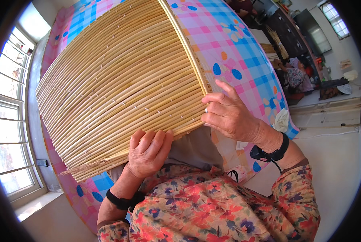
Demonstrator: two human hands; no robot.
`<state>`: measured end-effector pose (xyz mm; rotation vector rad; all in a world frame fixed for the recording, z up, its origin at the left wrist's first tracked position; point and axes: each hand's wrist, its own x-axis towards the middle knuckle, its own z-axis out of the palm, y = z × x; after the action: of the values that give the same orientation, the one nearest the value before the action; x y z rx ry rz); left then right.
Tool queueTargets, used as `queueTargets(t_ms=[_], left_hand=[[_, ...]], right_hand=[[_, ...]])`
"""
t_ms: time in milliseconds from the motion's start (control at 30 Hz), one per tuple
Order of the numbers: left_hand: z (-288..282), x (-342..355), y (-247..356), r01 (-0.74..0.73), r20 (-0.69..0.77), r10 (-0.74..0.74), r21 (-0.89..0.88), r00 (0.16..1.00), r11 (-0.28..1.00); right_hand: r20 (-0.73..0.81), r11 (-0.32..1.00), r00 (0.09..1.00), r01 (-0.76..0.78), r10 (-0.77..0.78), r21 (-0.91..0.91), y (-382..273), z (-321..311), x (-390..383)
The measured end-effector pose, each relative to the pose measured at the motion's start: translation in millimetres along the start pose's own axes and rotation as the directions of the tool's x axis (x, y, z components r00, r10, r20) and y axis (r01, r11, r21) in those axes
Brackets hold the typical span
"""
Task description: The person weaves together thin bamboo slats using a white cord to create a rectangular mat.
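Note:
A large mat of straw-coloured stalks [120, 76], stitched together with short pale threads, lies tilted across my lap and the bed. My left hand [148, 151] grips its near edge, with the fingers curled over the top and the thumb hidden. At the near right corner, my right hand [229, 113] has its fingers bent against the border strip [186, 44], the index finger raised. Whether something small sits between those right fingertips I cannot make out. Loose frayed fibres [81, 167] stick out at the near left corner.
Under the mat spreads a pink and blue checked bed cover [245, 72]. A barred window [11, 121] is on the left. Crumpled white cloth [281, 120] lies at the bed's right edge. Another person [297, 76] sits farther off at the right, near bundled stalks [278, 42].

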<state>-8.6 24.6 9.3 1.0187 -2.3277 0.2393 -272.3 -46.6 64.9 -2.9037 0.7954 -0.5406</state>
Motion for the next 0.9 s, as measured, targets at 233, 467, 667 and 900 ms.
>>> queueTargets(t_ms=[233, 467, 667, 900], left_hand=[[1.1, 16.3, 9.4, 0.070, 0.081, -0.080, 0.112, 0.994, 0.991], [14.8, 35.2, 10.8, -0.016, 0.107, 0.019, -0.033, 0.994, 0.999], [23.2, 38.9, 8.9, -0.015, 0.068, 0.024, -0.138, 0.997, 0.990], [27.0, 38.3, 6.6, -0.003, 0.084, 0.017, -0.161, 0.996, 0.987]], right_hand=[[-0.004, 1.000, 1.000, -0.027, 0.027, 0.016, 1.3, 4.3, 7.6], [-0.059, 0.999, 0.998, -0.032, 0.033, 0.019, 4.8, 17.3, 8.4], [-0.096, 0.997, 0.995, -0.021, 0.028, 0.074, 9.0, 23.9, 6.2], [-0.190, 0.995, 0.982, -0.003, 0.022, 0.101, 13.3, 33.7, -2.4]])
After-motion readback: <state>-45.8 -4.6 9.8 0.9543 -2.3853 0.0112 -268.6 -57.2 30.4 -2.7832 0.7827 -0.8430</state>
